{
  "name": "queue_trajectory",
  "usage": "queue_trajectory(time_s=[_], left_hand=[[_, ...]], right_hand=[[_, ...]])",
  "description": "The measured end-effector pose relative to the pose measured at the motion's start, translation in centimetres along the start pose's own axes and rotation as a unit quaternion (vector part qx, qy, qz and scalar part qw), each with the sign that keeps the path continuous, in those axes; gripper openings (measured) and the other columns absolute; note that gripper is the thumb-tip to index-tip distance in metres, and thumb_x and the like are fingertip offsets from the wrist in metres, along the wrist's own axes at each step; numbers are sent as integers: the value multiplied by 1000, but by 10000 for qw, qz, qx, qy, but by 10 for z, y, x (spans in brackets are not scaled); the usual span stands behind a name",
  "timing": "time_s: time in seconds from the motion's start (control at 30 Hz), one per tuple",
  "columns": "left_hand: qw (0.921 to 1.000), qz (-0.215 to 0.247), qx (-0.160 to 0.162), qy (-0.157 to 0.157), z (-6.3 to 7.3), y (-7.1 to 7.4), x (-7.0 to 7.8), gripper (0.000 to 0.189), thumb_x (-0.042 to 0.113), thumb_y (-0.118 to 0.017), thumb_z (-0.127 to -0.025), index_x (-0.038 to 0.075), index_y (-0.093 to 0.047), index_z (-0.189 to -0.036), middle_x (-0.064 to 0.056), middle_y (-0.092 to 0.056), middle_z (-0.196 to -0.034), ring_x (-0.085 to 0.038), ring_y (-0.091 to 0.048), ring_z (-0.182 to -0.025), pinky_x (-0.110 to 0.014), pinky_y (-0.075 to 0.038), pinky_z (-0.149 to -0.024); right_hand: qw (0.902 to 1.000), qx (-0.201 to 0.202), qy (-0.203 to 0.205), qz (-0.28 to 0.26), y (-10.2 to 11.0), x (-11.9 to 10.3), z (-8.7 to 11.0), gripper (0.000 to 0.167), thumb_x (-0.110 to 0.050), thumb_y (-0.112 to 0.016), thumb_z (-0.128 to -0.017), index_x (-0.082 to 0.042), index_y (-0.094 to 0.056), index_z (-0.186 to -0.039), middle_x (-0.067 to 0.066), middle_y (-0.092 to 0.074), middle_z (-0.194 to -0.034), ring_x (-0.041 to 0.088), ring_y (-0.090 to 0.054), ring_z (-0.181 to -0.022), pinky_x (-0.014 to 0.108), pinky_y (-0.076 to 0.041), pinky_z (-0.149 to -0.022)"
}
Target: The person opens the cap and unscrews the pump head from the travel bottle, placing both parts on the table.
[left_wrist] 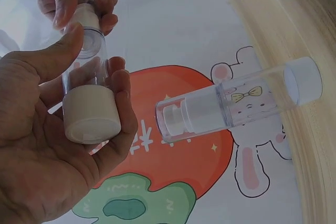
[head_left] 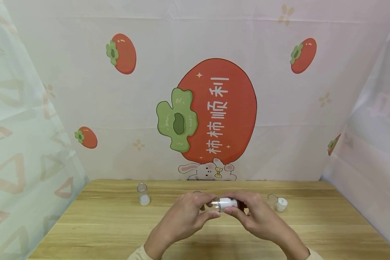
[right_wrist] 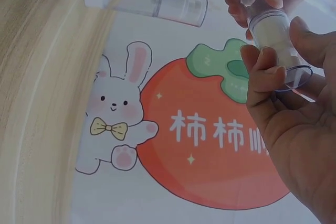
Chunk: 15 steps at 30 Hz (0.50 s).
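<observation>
Both hands hold a clear pump bottle sideways above the table, between them. My left hand grips its transparent body, and its white base shows in the left wrist view. At the other end my right hand holds the white pump collar, with fingers and thumb curled round it. A clear round rim shows beside the right fingers. Behind the hands a second pump bottle stands upright on the table, mostly hidden in the head view.
Another clear bottle with a white base stands on the wooden table at the left. To the right are a clear rim and a white piece; whether they are joined I cannot tell. A printed cloth hangs behind the table.
</observation>
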State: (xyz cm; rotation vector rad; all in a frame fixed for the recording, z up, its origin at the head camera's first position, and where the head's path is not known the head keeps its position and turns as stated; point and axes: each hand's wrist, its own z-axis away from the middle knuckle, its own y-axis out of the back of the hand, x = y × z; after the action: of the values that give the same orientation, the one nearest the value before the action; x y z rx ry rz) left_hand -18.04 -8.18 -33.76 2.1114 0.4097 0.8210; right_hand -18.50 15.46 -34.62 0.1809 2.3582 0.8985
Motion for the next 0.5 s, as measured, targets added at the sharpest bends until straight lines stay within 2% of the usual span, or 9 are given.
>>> queue_trajectory(time_s=[0.2, 0.5], left_hand=[[9999, 112, -6, 113, 1, 0, 0, 16, 28, -76, -92, 20, -73, -106, 19, -65, -89, 1, -58, -76, -16, -49, -68], [9991, 394, -25, -124, 0, 2, -3, 16, 25, -78, -90, 19, -73, -104, 19, -64, -88, 2, -60, -79, -15, -51, -72]], right_hand=[[10000, 59, 60, 45, -1, 0, 0, 22, -13, -72, -95, -18, -70, -116, -12, -67, -95, 1, -53, -69, 19, -48, -56], [9998, -52, 165, -113, 0, 1, 0, 22, -14, -71, -95, -18, -69, -117, -5, -70, -99, 3, -56, -73, 21, -51, -60]])
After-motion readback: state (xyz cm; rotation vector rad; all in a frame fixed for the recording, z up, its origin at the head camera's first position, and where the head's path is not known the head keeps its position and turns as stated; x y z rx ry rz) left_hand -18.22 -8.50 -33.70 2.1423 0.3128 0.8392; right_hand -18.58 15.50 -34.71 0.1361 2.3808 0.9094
